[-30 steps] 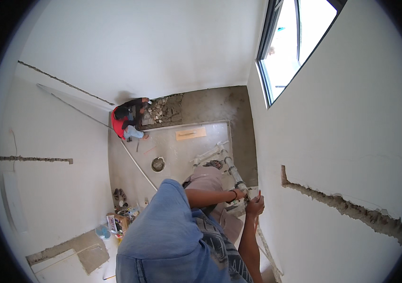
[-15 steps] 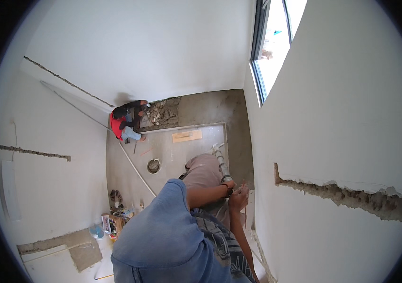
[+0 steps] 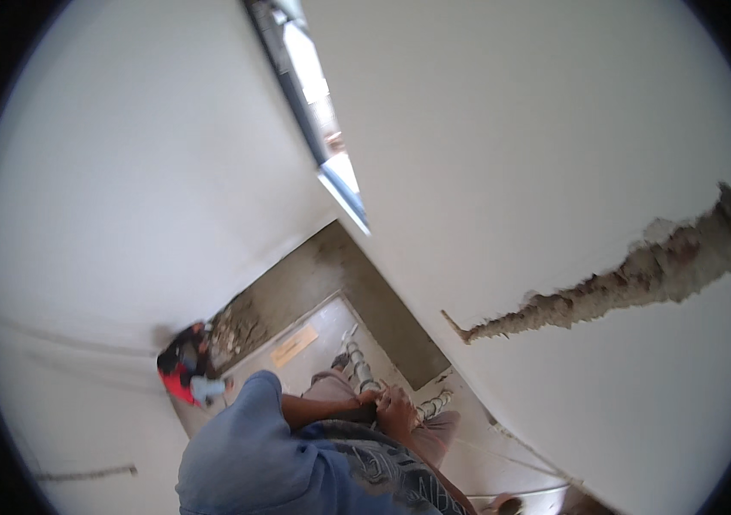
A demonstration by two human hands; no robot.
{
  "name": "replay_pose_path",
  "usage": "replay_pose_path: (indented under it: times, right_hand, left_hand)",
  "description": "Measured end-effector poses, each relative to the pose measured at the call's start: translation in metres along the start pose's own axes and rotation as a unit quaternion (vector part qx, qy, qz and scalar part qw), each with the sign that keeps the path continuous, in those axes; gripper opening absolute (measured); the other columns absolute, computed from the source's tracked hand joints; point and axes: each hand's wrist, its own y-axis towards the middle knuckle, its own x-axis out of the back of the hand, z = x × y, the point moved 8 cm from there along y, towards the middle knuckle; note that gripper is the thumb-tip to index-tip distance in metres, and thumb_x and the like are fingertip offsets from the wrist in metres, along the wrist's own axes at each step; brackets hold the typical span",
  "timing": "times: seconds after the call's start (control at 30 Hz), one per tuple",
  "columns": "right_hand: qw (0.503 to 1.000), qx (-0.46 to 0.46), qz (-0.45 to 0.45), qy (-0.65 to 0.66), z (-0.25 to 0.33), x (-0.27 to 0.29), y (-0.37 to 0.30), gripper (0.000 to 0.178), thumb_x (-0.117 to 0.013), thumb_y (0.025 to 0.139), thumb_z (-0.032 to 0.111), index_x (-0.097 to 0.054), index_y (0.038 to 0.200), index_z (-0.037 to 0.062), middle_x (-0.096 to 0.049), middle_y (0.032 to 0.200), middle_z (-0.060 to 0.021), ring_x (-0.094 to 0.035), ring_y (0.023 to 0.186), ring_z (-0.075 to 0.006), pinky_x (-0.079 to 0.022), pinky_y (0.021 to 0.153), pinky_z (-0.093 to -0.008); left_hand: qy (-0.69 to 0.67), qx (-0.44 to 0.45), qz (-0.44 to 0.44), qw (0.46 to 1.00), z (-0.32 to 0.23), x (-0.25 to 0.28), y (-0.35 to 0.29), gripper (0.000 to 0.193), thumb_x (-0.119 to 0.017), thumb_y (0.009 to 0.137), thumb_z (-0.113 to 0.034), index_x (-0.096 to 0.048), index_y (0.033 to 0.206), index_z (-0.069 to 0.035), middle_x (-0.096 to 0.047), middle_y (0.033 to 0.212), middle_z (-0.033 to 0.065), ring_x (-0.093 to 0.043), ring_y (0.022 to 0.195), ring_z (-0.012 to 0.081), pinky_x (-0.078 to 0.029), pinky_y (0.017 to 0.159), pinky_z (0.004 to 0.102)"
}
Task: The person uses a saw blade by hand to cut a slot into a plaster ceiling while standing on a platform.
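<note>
My left hand (image 3: 369, 398) is in front of my waist with its fingers closed. Right beside it is my right hand (image 3: 395, 412), also closed, its fingers bent near the left one. What lies between the fingers is too small and blurred to make out. Ahead of my hands, a pale grey tube-like piece with dark bands (image 3: 360, 364) slants over the floor by my leg. A similar banded piece (image 3: 434, 405) shows to the right of my right hand. Whether the two are joined is hidden behind my hands.
A co-worker in red and black (image 3: 183, 365) crouches at far left by rubble (image 3: 226, 336). A wooden float-like board (image 3: 294, 345) lies on the floor. To the right, the white wall has a rough chiselled channel (image 3: 614, 279); a window (image 3: 314, 103) is above.
The view has swung to the right, bringing the wall channel closer. My hands have drawn together, and the thin reddish strand below my right hand no longer shows clearly.
</note>
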Motion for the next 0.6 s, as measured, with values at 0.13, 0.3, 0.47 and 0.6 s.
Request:
replay_pose_path:
  times: [0.13, 0.3, 0.47, 0.6]
  right_hand:
    - [0.999, -0.050, 0.003, -0.012, -0.011, -0.005, -0.002, 0.028, -0.046, 0.088, 0.029, -0.060, 0.104, 0.0108, -0.062, 0.099, -0.0171, -0.060, 0.090, -0.0398, -0.047, 0.077, -0.0511]
    - [0.992, 0.014, -0.077, -0.099, -0.015, -0.014, -0.029, 0.034, -0.049, 0.088, 0.034, -0.056, 0.110, 0.0093, -0.056, 0.112, -0.0200, -0.054, 0.102, -0.0387, -0.045, 0.079, -0.0525]
    - [0.986, -0.045, 0.011, -0.159, -0.073, -0.076, -0.030, 0.065, -0.062, 0.077, 0.055, -0.053, 0.124, 0.0101, -0.046, 0.132, -0.0218, -0.049, 0.114, -0.0416, -0.042, 0.091, -0.0519]
    - [0.987, 0.010, -0.059, -0.151, -0.024, -0.010, -0.037, 0.059, -0.066, 0.073, 0.050, -0.059, 0.115, 0.0100, -0.049, 0.130, -0.0200, -0.050, 0.114, -0.0407, -0.043, 0.090, -0.0520]
  left_hand:
    - [0.120, -0.067, 0.036, 0.990, -0.033, 0.033, 0.001, 0.030, -0.049, 0.090, -0.031, -0.063, 0.097, -0.006, -0.066, 0.091, 0.0070, -0.061, 0.082, 0.0225, -0.047, 0.076, 0.0396]
    - [0.235, -0.191, 0.076, 0.950, -0.129, 0.069, 0.023, 0.028, -0.050, 0.090, -0.029, -0.063, 0.097, -0.006, -0.066, 0.090, 0.0067, -0.061, 0.082, 0.0217, -0.048, 0.077, 0.0384]
    - [0.308, -0.285, 0.134, 0.898, -0.240, 0.075, 0.014, 0.026, -0.051, 0.090, -0.027, -0.063, 0.098, -0.005, -0.066, 0.090, 0.0064, -0.061, 0.082, 0.0210, -0.048, 0.077, 0.0372]
    - [0.354, -0.322, 0.182, 0.859, -0.284, 0.061, 0.002, 0.024, -0.052, 0.090, -0.025, -0.063, 0.098, -0.005, -0.066, 0.090, 0.0062, -0.062, 0.082, 0.0204, -0.048, 0.077, 0.0362]
